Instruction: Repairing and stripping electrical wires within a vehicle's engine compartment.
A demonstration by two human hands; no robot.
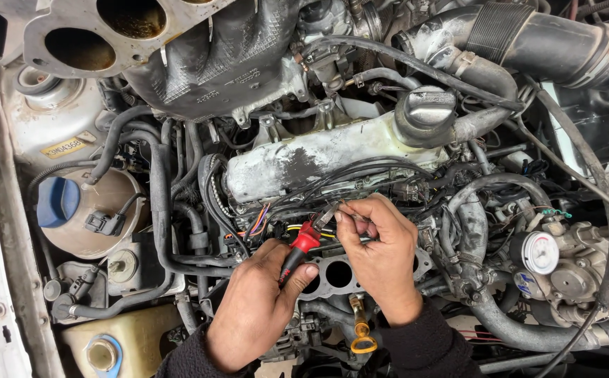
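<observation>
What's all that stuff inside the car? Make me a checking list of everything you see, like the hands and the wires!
Surface: open engine bay; pale, grimy engine cover above the hands.
Job's things: red-and-black handled pliers, jaws at a thin wire.
Clutter: yellow dipstick loop; blue cap on a round tank; round white gauge; loose manifold lying at top.
Hands: left hand grips the pliers; right hand pinches the wire.
Cables: many black hoses and a coloured wire bundle just left of the pliers.
Surroundings: big ribbed air hose at top right; nobody else seen.
</observation>
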